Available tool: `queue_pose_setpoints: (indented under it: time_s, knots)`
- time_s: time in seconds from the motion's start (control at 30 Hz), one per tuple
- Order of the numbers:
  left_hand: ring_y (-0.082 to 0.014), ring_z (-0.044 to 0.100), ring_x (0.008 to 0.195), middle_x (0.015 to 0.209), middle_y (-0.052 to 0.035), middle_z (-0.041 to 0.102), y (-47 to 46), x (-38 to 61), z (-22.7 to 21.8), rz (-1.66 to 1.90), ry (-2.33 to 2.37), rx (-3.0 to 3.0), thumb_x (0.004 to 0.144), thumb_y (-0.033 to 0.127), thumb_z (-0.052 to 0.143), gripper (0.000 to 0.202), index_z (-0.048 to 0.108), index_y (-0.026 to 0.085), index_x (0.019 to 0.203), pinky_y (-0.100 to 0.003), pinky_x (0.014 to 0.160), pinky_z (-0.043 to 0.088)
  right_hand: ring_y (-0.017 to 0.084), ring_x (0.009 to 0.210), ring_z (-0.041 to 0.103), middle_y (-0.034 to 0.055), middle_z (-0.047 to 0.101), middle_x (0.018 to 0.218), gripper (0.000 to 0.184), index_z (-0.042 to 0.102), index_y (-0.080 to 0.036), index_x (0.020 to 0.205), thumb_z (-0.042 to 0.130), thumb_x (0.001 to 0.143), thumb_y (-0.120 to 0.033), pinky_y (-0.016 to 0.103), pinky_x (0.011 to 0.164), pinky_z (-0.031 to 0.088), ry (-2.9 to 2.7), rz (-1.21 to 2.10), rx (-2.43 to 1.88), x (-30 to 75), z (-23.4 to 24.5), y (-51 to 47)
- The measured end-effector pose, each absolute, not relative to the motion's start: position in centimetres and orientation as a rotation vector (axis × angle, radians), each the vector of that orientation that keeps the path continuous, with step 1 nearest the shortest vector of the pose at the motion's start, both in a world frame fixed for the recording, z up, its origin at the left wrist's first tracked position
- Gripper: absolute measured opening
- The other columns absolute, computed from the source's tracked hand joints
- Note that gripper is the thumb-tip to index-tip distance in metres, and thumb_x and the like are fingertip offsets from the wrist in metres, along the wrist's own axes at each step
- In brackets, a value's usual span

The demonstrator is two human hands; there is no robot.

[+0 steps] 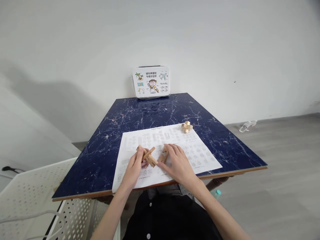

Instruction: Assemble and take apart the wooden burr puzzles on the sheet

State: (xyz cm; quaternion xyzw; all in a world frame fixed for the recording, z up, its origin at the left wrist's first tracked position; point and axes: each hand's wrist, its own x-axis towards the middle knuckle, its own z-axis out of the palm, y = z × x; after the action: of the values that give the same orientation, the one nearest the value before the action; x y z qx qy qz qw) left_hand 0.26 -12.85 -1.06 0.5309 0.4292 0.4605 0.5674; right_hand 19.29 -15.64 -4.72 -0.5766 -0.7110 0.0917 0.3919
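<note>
My left hand [136,165] is closed around a few joined wooden puzzle pieces [150,159], with one bar sticking up across the others. Just to the right, my right hand [177,161] has its thumb and fingers around a notched wooden puzzle piece [163,156], which is low over the paper or resting on it. Dark marks show on the wood in both hands. Under them lies a large printed instruction sheet [135,180] with rows of small grey diagrams. An assembled wooden burr puzzle [186,127] sits on the sheet's far right corner.
A dark blue marbled table [100,160] carries the sheet. At its far edge a white cartoon-printed case [151,82] stands against the wall. A white perforated basket [32,186] is at the left. On the floor to the right lies a clear plastic bottle [247,126].
</note>
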Motion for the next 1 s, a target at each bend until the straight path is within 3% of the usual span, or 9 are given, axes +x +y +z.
queue_pose_setpoints:
  time_s: [0.2,0.3,0.43,0.63,0.8,1.0]
  knots:
    - [-0.0130,0.040,0.063,0.071,0.0037,0.043,-13.1,0.3,-0.8,1.014,0.983,1.325,0.097,0.072,0.053,0.056,0.061,0.018,0.087,-0.027,0.060,0.038,0.037,0.127,0.060,0.0148,0.065,0.136,0.057,0.060,-0.024,0.132,0.079,0.086,-0.050,0.058,0.107,0.050,-1.497,0.642,-1.383,20.6,-2.4,-17.2]
    - [-0.0133,0.039,0.062,0.070,0.0033,0.042,-13.1,0.3,-0.7,1.024,1.009,1.301,0.097,0.073,0.051,0.058,0.064,0.017,0.089,-0.027,0.059,0.037,0.033,0.132,0.060,0.0122,0.065,0.139,0.051,0.062,-0.026,0.129,0.076,0.089,-0.055,0.051,0.108,0.052,-1.197,0.985,-1.184,20.8,-1.5,-18.7]
    - [-0.0132,0.038,0.060,0.067,0.0034,0.040,-13.1,0.5,-0.6,1.036,1.007,1.301,0.098,0.072,0.050,0.059,0.064,0.016,0.088,-0.027,0.058,0.036,0.032,0.138,0.056,0.0111,0.065,0.141,0.049,0.065,-0.027,0.125,0.081,0.085,-0.052,0.047,0.106,0.055,-1.074,1.175,-0.962,19.7,-0.9,-19.9]
    - [-0.0134,0.039,0.060,0.067,0.0029,0.043,-13.1,0.4,-0.5,1.028,1.025,1.308,0.098,0.074,0.050,0.059,0.064,0.017,0.087,-0.027,0.058,0.036,0.032,0.141,0.056,0.0092,0.066,0.142,0.059,0.066,-0.028,0.125,0.091,0.075,-0.045,0.053,0.120,0.046,-1.008,1.227,-0.837,17.9,-1.1,-19.8]
    - [-0.0152,0.044,0.065,0.076,-0.0015,0.055,-13.4,0.3,-0.7,1.018,1.008,1.315,0.095,0.070,0.059,0.055,0.070,0.016,0.099,-0.029,0.060,0.038,0.032,0.142,0.056,0.0097,0.064,0.146,0.059,0.063,-0.028,0.129,0.089,0.079,-0.045,0.054,0.123,0.043,-0.950,1.193,-0.864,18.2,-1.2,-19.9]
    - [-0.0157,0.047,0.068,0.081,-0.0032,0.058,-13.3,0.3,-1.1,0.998,1.004,1.387,0.098,0.067,0.058,0.051,0.068,0.017,0.096,-0.029,0.061,0.038,0.030,0.142,0.056,0.0095,0.062,0.147,0.060,0.061,-0.028,0.131,0.088,0.080,-0.042,0.053,0.125,0.041,-0.992,1.016,-0.888,18.1,0.1,-19.3]
